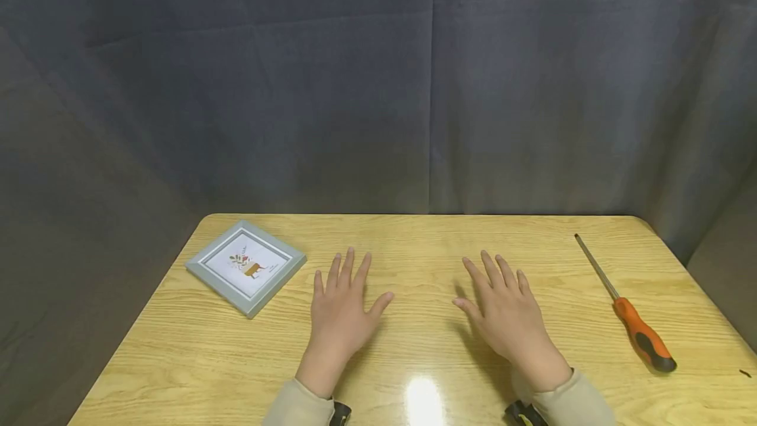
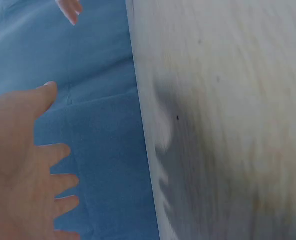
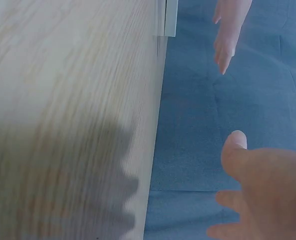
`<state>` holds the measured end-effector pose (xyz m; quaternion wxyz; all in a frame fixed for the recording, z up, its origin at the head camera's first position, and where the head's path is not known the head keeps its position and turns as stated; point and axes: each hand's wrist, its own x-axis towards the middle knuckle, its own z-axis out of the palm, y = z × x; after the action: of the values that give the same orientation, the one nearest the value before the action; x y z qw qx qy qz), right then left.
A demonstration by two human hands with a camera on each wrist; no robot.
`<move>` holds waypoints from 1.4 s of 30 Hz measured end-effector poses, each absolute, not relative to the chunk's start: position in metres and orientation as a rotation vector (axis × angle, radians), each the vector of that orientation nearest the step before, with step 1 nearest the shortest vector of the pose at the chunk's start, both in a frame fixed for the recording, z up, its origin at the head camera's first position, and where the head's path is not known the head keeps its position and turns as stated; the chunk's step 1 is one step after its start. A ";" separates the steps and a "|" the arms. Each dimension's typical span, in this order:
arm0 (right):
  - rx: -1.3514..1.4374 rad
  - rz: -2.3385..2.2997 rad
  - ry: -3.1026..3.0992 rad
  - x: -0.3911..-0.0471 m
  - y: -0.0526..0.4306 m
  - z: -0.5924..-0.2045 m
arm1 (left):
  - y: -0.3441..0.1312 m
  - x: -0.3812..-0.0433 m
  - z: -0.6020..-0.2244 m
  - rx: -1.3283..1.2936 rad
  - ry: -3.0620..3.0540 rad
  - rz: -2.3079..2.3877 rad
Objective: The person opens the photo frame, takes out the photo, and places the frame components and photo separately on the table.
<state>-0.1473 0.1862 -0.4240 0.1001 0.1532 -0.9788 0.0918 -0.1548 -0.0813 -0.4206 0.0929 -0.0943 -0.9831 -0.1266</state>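
To do well the present step, by judgement a calm ready pose, better to hold the left hand [image 1: 341,314] and the right hand [image 1: 506,317] level and apart above the desk [image 1: 426,327], without dropping the wrists. In both hands, fingers [image 1: 491,268] almost straight and well spread, with no hold of anything. In case of a reach to the left, best to approach the framed picture [image 1: 247,269] by its outer edges and to avoid pressing on the print; to the right, best to grip the screwdriver [image 1: 623,307] by its orange and black handle [image 1: 644,335], with the tip directed away. Near the left hand, but not touching: the framed picture, flat and face up on the far left part of the desk. Farther out beyond the right hand: the screwdriver, lying slanted, handle toward the near side. Counted in total: two hands, two pale sleeves [image 1: 299,405], one framed picture, one screwdriver, and one dark speck [image 1: 745,373] at the right side, perhaps a scrap, but too small to tell.
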 end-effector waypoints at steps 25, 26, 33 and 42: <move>0.456 0.248 -2.890 -0.144 0.182 -0.424 | -0.145 -0.165 -0.413 -0.218 -3.064 -0.652; 0.454 0.257 -2.890 -0.144 0.182 -0.424 | -0.148 -0.165 -0.413 -0.208 -3.066 -0.662; 0.434 0.289 -2.887 -0.146 0.181 -0.423 | -0.171 -0.170 -0.410 -0.127 -3.037 -0.709; 0.452 0.307 -2.854 -0.146 0.181 -0.425 | -0.196 -0.170 -0.411 0.036 -3.010 -0.756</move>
<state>-0.1457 0.1812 -0.4252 0.1176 0.1545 -0.9754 0.1048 -0.1701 -0.1962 -0.4114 0.0191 0.0116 -0.9696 -0.2436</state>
